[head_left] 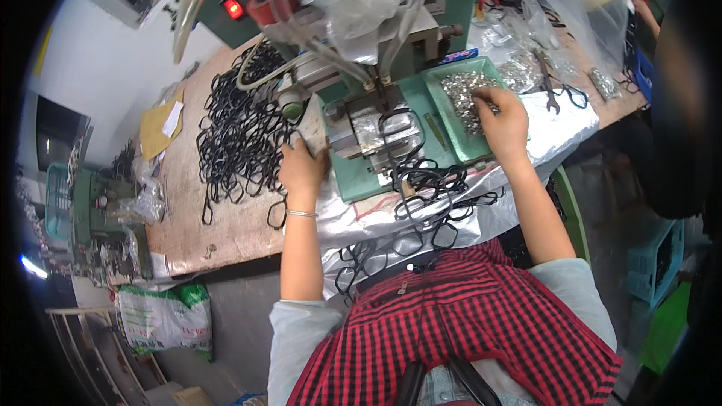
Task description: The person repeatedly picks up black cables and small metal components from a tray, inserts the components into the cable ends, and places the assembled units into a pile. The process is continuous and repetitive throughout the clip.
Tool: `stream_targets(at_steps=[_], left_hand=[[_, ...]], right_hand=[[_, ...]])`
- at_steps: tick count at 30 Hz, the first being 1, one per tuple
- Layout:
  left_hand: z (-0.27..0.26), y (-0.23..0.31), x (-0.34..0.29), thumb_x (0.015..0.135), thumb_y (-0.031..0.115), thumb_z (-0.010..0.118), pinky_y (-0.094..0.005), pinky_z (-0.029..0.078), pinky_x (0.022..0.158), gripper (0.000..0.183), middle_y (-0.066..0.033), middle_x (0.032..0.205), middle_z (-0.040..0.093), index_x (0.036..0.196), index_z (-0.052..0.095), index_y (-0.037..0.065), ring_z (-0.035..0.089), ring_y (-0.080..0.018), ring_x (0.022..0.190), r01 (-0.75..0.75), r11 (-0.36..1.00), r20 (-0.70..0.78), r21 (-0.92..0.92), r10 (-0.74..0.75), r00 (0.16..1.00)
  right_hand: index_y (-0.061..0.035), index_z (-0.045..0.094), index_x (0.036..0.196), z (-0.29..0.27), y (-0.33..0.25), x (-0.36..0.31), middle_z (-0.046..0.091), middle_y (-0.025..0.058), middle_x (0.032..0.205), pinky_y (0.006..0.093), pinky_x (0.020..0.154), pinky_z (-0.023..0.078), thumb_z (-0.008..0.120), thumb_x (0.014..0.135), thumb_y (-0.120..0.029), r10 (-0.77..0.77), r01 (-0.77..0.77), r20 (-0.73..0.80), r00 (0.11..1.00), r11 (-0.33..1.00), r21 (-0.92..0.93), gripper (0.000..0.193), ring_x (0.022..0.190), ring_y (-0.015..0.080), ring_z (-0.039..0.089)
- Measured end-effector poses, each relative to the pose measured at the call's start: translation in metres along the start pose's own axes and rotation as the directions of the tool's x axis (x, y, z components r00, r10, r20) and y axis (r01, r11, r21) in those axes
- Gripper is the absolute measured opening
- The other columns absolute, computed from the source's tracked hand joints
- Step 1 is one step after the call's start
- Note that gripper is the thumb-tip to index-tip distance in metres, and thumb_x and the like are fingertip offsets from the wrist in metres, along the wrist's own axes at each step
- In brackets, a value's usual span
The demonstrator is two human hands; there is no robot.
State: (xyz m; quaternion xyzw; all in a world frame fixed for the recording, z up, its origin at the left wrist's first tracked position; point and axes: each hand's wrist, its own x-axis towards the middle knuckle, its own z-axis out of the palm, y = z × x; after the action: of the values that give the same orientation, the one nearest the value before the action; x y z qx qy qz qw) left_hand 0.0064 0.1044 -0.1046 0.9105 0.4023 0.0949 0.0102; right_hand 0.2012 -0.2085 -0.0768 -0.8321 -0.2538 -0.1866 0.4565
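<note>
Left hand point(302, 171), one, palm down, wearing a thin bangle point(301, 213) at the wrist: fingers bent and fairly close together at the near right edge of a pile of black eyeglass frames point(239, 128); whether they grip a frame cannot be told. The pile spreads to this hand's left and beyond it. Farther left of the same hand, a yellow-brown paper sheet point(156, 129). Right hand point(504, 122), one: fingers curled, thumb and forefinger drawn near each other at small silvery metal parts point(460, 94); whether a part sits between the tips cannot be told. The parts lie in a green tray point(468, 149), under and just left of this hand. Between the hands, a green machine base point(355, 182) bearing a metal fixture point(361, 126), with a black frame at the fixture. Nearer the wearer than the right hand, and to its left, a looser group of black frames point(445, 180). Right of the right hand, a dark open-ended spanner point(549, 86) on silvery sheeting point(564, 124).
</note>
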Motion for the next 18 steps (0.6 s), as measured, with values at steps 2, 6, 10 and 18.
stream_targets(at_steps=[2, 6, 10, 18], left_hand=[[0.017, -0.002, -0.003, 0.087, 0.029, 0.065, -0.0524, 0.054, 0.073, 0.032, -0.0208, 0.11, 0.059, 0.113, 0.06, 0.01, 0.066, -0.0424, 0.092, 0.042, 0.998, -0.005, -0.035, -0.043, 0.999], [0.023, -0.019, 0.005, 0.082, 0.019, 0.07, -0.0484, 0.053, 0.074, 0.026, -0.0174, 0.102, 0.062, 0.103, 0.06, 0.007, 0.065, -0.0398, 0.09, -0.122, 0.985, 0.017, -0.126, 0.125, 0.992], [0.006, -0.017, 0.004, 0.08, 0.021, 0.073, -0.0468, 0.054, 0.076, 0.03, -0.0167, 0.103, 0.063, 0.107, 0.064, 0.012, 0.065, -0.0377, 0.093, -0.16, 0.978, 0.109, -0.134, 0.175, 0.978], [-0.001, -0.023, -0.02, 0.088, 0.011, 0.067, -0.0381, 0.053, 0.077, 0.018, -0.0116, 0.1, 0.066, 0.104, 0.061, 0.003, 0.065, -0.0266, 0.09, -0.147, 0.746, -0.193, -0.65, 0.025, 0.981]], right_hand=[[-0.0047, 0.075, 0.093, -0.016, 0.001, -0.011, 0.073, 0.0112, 0.092, 0.0351, 0.085, 0.051, 0.072, 0.081, -0.005, 0.028, -0.028, -0.013, 1.0, 0.999, -0.028, 0.012, 0.091, 0.0273, 0.068], [-0.0032, 0.074, 0.091, -0.042, -0.013, -0.024, 0.073, 0.0085, 0.09, 0.0323, 0.083, 0.051, 0.07, 0.081, -0.003, 0.168, -0.167, 0.007, 0.986, 0.974, 0.15, 0.011, 0.088, 0.0225, 0.069], [-0.002, 0.074, 0.091, -0.036, -0.07, 0.0, 0.073, 0.0098, 0.093, 0.03, 0.083, 0.052, 0.069, 0.081, -0.006, 0.066, -0.149, 0.23, 0.971, 0.919, 0.366, 0.012, 0.089, 0.0198, 0.07], [0.0035, 0.058, 0.119, 0.016, -0.117, 0.013, 0.071, 0.0073, 0.092, 0.0283, 0.085, 0.051, 0.072, 0.081, -0.007, 0.023, -0.251, 0.327, 0.945, 0.691, 0.678, 0.041, 0.09, 0.0143, 0.068]])
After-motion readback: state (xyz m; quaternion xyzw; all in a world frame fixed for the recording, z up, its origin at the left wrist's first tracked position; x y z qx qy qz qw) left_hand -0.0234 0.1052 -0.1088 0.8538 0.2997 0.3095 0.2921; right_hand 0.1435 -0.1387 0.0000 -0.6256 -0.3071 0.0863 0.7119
